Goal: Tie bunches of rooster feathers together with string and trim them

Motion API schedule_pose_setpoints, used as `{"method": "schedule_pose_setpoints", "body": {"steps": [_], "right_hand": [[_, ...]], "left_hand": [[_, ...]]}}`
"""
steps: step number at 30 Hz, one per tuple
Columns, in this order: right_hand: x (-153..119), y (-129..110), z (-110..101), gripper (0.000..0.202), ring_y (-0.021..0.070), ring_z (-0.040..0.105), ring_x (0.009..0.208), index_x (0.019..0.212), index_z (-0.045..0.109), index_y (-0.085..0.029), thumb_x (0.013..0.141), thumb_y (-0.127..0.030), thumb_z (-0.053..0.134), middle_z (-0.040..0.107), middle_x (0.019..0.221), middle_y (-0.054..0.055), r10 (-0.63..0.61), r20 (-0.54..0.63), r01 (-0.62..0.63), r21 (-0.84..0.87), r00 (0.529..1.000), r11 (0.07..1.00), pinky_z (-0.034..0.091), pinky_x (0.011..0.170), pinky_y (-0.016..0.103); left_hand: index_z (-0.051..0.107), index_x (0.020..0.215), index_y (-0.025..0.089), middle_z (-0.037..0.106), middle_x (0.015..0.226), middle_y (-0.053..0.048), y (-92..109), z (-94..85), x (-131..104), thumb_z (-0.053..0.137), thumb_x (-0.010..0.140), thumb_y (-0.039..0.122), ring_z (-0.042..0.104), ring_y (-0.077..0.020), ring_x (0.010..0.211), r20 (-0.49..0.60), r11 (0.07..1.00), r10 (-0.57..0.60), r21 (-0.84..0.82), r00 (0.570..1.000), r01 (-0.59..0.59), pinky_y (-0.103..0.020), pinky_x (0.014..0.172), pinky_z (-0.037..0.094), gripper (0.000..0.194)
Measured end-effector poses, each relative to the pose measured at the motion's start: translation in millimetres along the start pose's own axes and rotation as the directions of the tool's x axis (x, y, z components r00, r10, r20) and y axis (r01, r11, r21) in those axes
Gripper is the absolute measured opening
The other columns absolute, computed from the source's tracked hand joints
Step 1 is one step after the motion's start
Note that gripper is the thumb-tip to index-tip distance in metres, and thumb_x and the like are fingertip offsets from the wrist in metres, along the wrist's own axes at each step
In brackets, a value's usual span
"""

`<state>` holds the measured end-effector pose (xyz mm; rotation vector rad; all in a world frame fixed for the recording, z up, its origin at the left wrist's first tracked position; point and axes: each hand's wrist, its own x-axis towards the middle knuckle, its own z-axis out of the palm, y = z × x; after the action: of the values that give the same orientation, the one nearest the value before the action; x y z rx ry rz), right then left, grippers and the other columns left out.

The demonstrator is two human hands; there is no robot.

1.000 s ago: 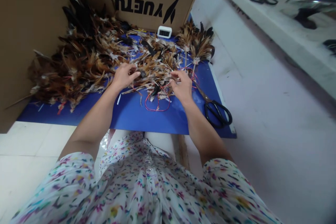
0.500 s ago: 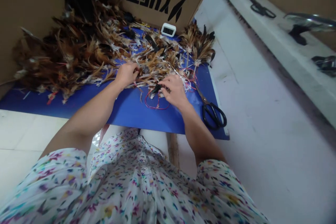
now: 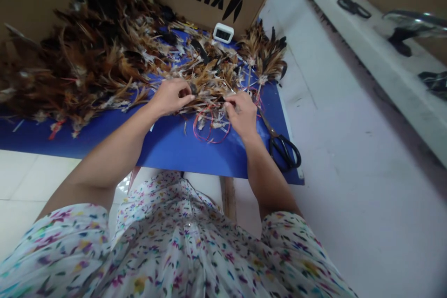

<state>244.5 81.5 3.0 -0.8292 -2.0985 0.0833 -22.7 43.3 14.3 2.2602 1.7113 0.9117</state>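
Note:
My left hand (image 3: 173, 96) is closed in a pinch at the near edge of a loose pile of brown feathers (image 3: 206, 79). What its fingertips hold is too small to make out. To its right, my right hand (image 3: 242, 112) pinches what looks like a small dark feather (image 3: 220, 99) over the same pile. A loop of pink-red cord (image 3: 211, 141) lies on the blue board (image 3: 181, 149) just below the right fingers, with pale feather bits inside it. Black-handled scissors (image 3: 284, 152) rest right of that hand, blades toward the feathers.
Larger bunches of brown and black feathers (image 3: 80, 65) heap up at left. A tied feather bunch (image 3: 263, 53) lies at the right back. A white digital timer (image 3: 223, 33) stands against the cardboard box (image 3: 195, 7). More scissors (image 3: 352, 8) lie on a ledge far right.
My right hand has moved up and right, away from the cord loop, and the dark feather beneath it has left that spot. My left hand has shifted slightly right, its fingertips nearer the right hand.

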Motion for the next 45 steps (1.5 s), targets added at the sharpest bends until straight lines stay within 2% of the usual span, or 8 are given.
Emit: {"method": "schedule_pose_setpoints", "body": {"steps": [4, 10, 14, 18, 21, 26, 34, 45], "right_hand": [[-1, 5, -2, 0.014, 0.0248, 0.064, 0.095, 0.092, 0.066, -0.024, 0.096, -0.025, 0.052, 0.071, 0.094, 0.007, 0.06, -0.004, -0.06, -0.125, 0.998, 0.99, 0.05, 0.09, 0.043], [-4, 5, -2, 0.029, 0.0291, 0.061, 0.104, 0.096, 0.07, -0.022, 0.088, -0.009, 0.045, 0.07, 0.1, 0.01, 0.097, 0.048, -0.08, -0.28, 0.994, 0.957, 0.049, 0.094, 0.049], [-1, -4, -6, 0.033, 0.0289, 0.062, 0.107, 0.1, 0.071, -0.023, 0.086, -0.009, 0.045, 0.071, 0.105, 0.01, 0.083, 0.014, -0.078, -0.204, 0.996, 0.976, 0.049, 0.098, 0.052], [1, -19, -1, 0.023, 0.028, 0.063, 0.112, 0.11, 0.069, -0.026, 0.095, -0.031, 0.053, 0.071, 0.112, 0.009, 0.007, 0.069, -0.004, -0.044, 0.998, 0.999, 0.049, 0.103, 0.05], [-2, -30, 9, 0.039, 0.0281, 0.06, 0.123, 0.128, 0.063, -0.026, 0.095, -0.046, 0.058, 0.067, 0.129, 0.01, -0.033, 0.158, 0.025, 0.052, 0.987, 0.998, 0.048, 0.106, 0.048], [-5, -29, 17, 0.035, 0.0258, 0.068, 0.1, 0.11, 0.073, -0.024, 0.104, -0.04, 0.042, 0.074, 0.105, 0.01, 0.019, 0.244, -0.026, 0.027, 0.97, 0.999, 0.052, 0.091, 0.044], [0, -1, 7, 0.028, 0.0231, 0.068, 0.094, 0.099, 0.073, -0.026, 0.101, -0.038, 0.048, 0.074, 0.098, 0.008, 0.123, 0.06, -0.128, 0.079, 0.991, 0.989, 0.054, 0.089, 0.04], [3, 31, -2, 0.026, 0.0219, 0.069, 0.098, 0.102, 0.07, -0.021, 0.101, -0.033, 0.047, 0.074, 0.102, 0.008, 0.107, -0.027, -0.108, -0.037, 0.994, 0.993, 0.054, 0.089, 0.036]], "left_hand": [[0.075, 0.092, 0.017, 0.067, 0.09, -0.007, -4, 4.5, 0, 0.07, 0.079, 0.037, 0.062, -0.0213, 0.087, 0.158, 0.997, 0.051, 0.046, 0.986, -0.059, -0.034, 0.083, 0.048, 0.025], [0.077, 0.091, 0.016, 0.069, 0.091, -0.01, -10, 8.9, 0, 0.058, 0.084, 0.025, 0.065, -0.0245, 0.091, 0.146, 0.996, 0.055, 0.066, 0.988, -0.065, -0.038, 0.087, 0.049, 0.022], [0.077, 0.091, 0.017, 0.071, 0.09, -0.009, -8, 5.9, 1, 0.061, 0.088, 0.032, 0.066, -0.023, 0.091, 0.036, 0.998, 0.05, -0.034, 0.998, -0.049, -0.036, 0.088, 0.049, 0.022], [0.077, 0.091, 0.018, 0.071, 0.088, -0.007, 1, 6.8, 0, 0.062, 0.089, 0.032, 0.066, -0.0201, 0.089, -0.044, 0.991, 0.089, -0.099, 0.995, -0.093, -0.033, 0.085, 0.049, 0.02], [0.076, 0.09, 0.019, 0.071, 0.087, -0.007, 10, 11.2, -2, 0.061, 0.09, 0.03, 0.066, -0.019, 0.086, -0.073, 0.978, 0.139, -0.144, 0.988, -0.149, -0.032, 0.082, 0.049, 0.019], [0.076, 0.091, 0.02, 0.073, 0.089, -0.007, 19, 17.2, -5, 0.06, 0.091, 0.029, 0.066, -0.018, 0.085, -0.017, 0.958, 0.205, -0.202, 0.979, -0.204, -0.031, 0.081, 0.049, 0.019], [0.075, 0.098, 0.018, 0.075, 0.093, -0.006, 5, 7.6, 1, 0.056, 0.09, 0.027, 0.065, -0.0182, 0.086, -0.149, 0.981, -0.076, -0.19, 0.986, 0.047, -0.031, 0.085, 0.048, 0.022], [0.072, 0.104, 0.018, 0.073, 0.099, -0.006, -16, -11.0, 6, 0.054, 0.088, 0.025, 0.064, -0.0194, 0.094, -0.208, 0.972, -0.236, -0.042, 0.949, 0.232, -0.032, 0.092, 0.047, 0.025]]}}
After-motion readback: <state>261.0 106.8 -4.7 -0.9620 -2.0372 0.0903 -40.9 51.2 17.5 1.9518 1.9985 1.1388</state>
